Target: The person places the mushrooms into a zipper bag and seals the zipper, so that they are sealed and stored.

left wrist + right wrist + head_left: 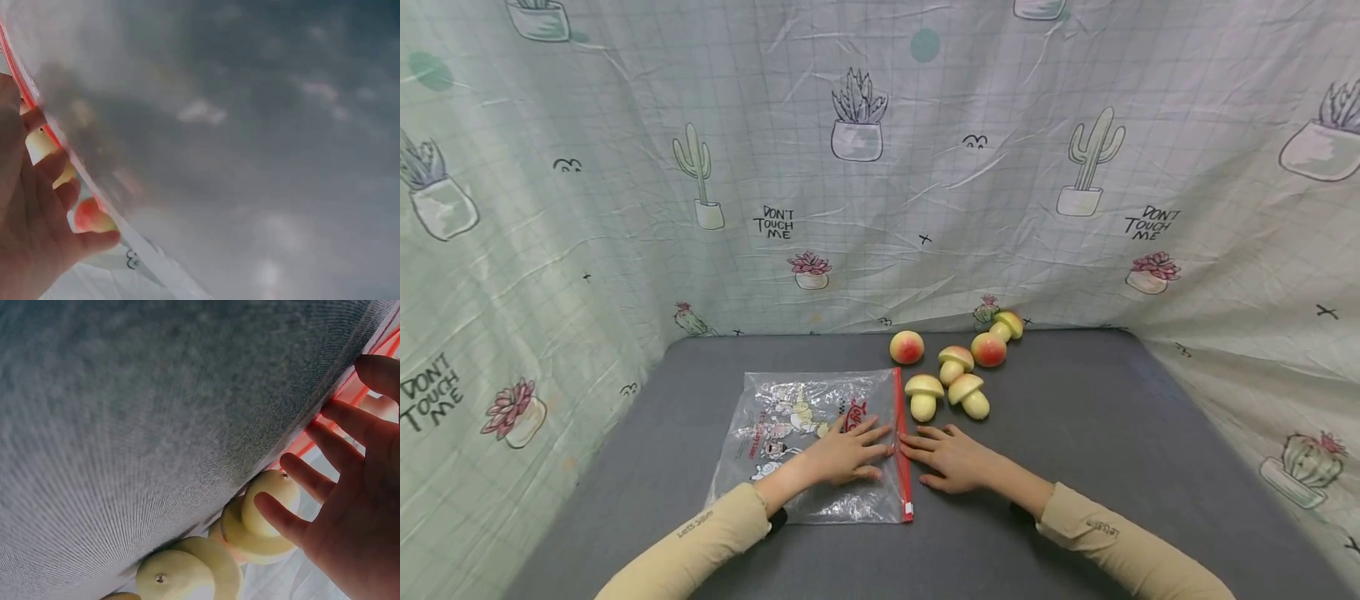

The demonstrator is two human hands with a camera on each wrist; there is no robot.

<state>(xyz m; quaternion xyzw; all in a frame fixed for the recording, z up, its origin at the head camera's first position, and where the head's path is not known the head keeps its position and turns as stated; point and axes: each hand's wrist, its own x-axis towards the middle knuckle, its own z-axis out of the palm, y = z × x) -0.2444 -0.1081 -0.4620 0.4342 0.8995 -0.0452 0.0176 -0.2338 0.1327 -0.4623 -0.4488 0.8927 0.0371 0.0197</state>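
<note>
A clear plastic zip bag [865, 502] with cartoon print lies flat, its red zip edge [905, 487] at the right. On the bag rests my left hand [848, 454], fingers spread and reaching to the zip edge. My right hand [955, 460] lies palm down on the table, fingertips right at the red strip from the other side. Beyond the hands sit several toy mushrooms, yellow with reddish caps; the nearest mushroom [924, 397] stands just past my right fingers. In the right wrist view, pale mushrooms [175, 575] show beside that hand.
Two rounded red-and-yellow pieces, one at the back [907, 347] and one farther right [988, 349], sit among the mushrooms. The dark grey table [1075, 400] ends at a hanging cloth [925, 183] printed with cacti, which also covers both sides.
</note>
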